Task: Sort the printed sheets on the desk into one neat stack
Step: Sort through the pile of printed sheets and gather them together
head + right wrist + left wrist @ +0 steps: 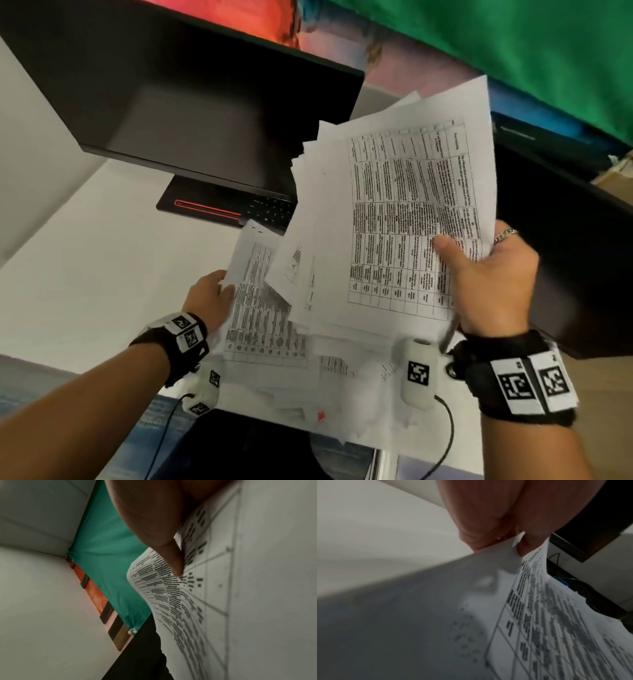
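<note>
1. Head view shows the right hand [493, 277] gripping a fanned bundle of printed sheets [394, 219] by its right edge, thumb laid across the top table-printed page and the other fingers hidden behind the paper. The right wrist view confirms the thumb [171, 555] pressing down on the printed face.
2. The left hand [212, 298] pinches the upper edge of a separate sheet [260, 308]; the left wrist view shows fingertips [523, 546] closed on that paper's margin, so this page is held, not merely touched.
3. The bundle is raised off the white desk [102, 267] and tilted up toward the dark monitor [191, 102]. Its pages are splayed, with several corners jutting out at the top and left, so it is gathered but not squared.
4. The separate sheet hangs lower and to the left, overlapping the bundle's lower left corner without being merged into it.
5. Under both hands more loose pages [342, 383] lie crumpled and overlapping on the desk near its front edge, between the two wrist cameras.
6. Judged from this, the task is roughly midway: a good share of the pages is already collected in one hand.
7. What seems left: joining the pinched sheet to the bundle, picking up the pages on the desk, then tapping the edges level and laying the stack flat.
8. How many pages remain beneath the bundle cannot be told, since it hides part of the desk.
</note>
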`<state>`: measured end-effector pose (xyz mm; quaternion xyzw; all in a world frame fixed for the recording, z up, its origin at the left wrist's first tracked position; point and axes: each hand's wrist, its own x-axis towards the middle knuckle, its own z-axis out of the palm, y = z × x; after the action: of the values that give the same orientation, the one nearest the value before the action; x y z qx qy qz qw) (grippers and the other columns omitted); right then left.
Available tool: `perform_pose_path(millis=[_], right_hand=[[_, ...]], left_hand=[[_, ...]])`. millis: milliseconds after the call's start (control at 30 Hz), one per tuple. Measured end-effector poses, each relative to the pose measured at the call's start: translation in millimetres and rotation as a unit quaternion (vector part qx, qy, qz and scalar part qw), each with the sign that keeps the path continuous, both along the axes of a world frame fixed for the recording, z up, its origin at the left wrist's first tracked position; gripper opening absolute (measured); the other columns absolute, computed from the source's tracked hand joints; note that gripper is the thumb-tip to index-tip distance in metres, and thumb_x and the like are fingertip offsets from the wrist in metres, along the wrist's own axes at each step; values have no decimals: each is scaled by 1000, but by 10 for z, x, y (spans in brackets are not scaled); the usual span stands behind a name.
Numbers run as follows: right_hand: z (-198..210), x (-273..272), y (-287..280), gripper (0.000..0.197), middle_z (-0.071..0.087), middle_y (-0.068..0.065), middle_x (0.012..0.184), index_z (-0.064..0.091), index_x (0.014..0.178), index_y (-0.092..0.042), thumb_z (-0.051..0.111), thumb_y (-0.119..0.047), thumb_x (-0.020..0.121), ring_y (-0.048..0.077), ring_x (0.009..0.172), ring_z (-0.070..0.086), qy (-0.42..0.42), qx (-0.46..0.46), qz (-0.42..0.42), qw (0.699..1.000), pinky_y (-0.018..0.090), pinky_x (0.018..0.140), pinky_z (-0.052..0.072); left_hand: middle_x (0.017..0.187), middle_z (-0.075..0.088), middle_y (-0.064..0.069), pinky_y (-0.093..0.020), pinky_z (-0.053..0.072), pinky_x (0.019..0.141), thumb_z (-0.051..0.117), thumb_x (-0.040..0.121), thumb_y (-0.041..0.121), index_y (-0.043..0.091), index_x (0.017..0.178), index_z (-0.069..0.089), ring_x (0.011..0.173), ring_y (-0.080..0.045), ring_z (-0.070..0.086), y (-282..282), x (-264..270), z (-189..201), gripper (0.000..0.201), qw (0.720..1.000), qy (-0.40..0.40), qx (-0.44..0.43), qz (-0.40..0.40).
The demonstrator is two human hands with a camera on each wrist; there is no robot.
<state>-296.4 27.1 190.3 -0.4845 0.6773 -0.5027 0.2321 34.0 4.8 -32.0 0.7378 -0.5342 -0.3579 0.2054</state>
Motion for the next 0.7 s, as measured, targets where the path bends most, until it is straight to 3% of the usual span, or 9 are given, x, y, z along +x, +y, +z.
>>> perform_pose_path(millis=[100, 233, 333, 433, 500, 567, 600, 633, 700], right_hand=[[22, 101, -2, 23, 75, -6, 90, 70, 99, -21, 79, -8, 81, 5, 81, 73, -6, -11, 18, 1000, 23, 71, 59], [-194, 197, -49, 28, 76, -5, 89, 68, 94, -26, 79, -5, 80, 4, 80, 73, -49, 30, 51, 997, 23, 70, 60], [-635, 125, -78, 34, 77, -4, 97, 68, 105, -22, 79, -5, 79, 11, 89, 75, -127, 140, 43, 981, 37, 81, 61], [-1110, 88, -104, 41, 77, -5, 102, 67, 111, -26, 82, -9, 76, 18, 97, 74, -167, 242, 52, 954, 47, 90, 58], [-1374, 134, -129, 38, 77, -1, 99, 67, 109, -23, 81, -7, 78, 18, 92, 74, -163, 292, 57, 941, 44, 86, 59], [-1654, 201, -139, 37, 76, 3, 102, 67, 110, -18, 81, -5, 78, 20, 91, 73, -121, 331, 51, 935, 42, 85, 60], [-1787, 225, -140, 38, 75, 4, 105, 67, 111, -15, 82, -8, 77, 22, 94, 72, -91, 348, 40, 932, 42, 87, 59], [-1907, 234, -145, 44, 74, 5, 109, 66, 115, -13, 84, -12, 75, 25, 98, 71, -65, 358, 24, 931, 43, 89, 58], [-2028, 234, -118, 59, 67, 6, 118, 59, 125, -7, 86, -19, 74, 27, 104, 67, -32, 384, -27, 922, 39, 92, 56]], left_hand=[[66, 68, -1, -21, 39, 52, 53, 99, 14, 12, 116, 67, 57, -14, 60, 27, 5, 81, 22, 1000, 13, -7, -21], [74, 71, -6, -20, 41, 45, 55, 99, 15, 18, 109, 69, 46, -10, 55, 16, -3, 78, 18, 987, 144, 70, -10], [96, 75, -15, -32, 54, 64, 51, 99, 9, 10, 117, 70, 72, -28, 67, 31, 67, 37, 25, 919, 344, 182, 62], [68, 65, -5, -29, 47, 59, 53, 101, 27, 3, 108, 66, 53, -20, 52, 47, 112, 21, 28, 871, 409, 236, 132], [69, 61, -2, -30, 45, 63, 55, 100, 37, 11, 102, 65, 58, -18, 51, 53, 19, 79, 28, 874, 389, 252, 147], [108, 64, -3, -35, 50, 82, 58, 99, 35, 18, 124, 59, 93, -24, 62, 50, -95, 82, 30, 901, 335, 252, 112], [128, 58, -4, -38, 47, 92, 59, 99, 34, 17, 140, 49, 111, -29, 59, 43, -135, 43, 46, 930, 267, 238, 80], [135, 55, -6, -38, 47, 94, 59, 98, 33, 13, 146, 43, 117, -31, 58, 36, -163, 3, 55, 955, 203, 213, 44], [121, 66, -10, -36, 50, 87, 56, 98, 27, 9, 135, 55, 103, -32, 64, 37, -181, -56, 42, 976, 146, 162, 16]])
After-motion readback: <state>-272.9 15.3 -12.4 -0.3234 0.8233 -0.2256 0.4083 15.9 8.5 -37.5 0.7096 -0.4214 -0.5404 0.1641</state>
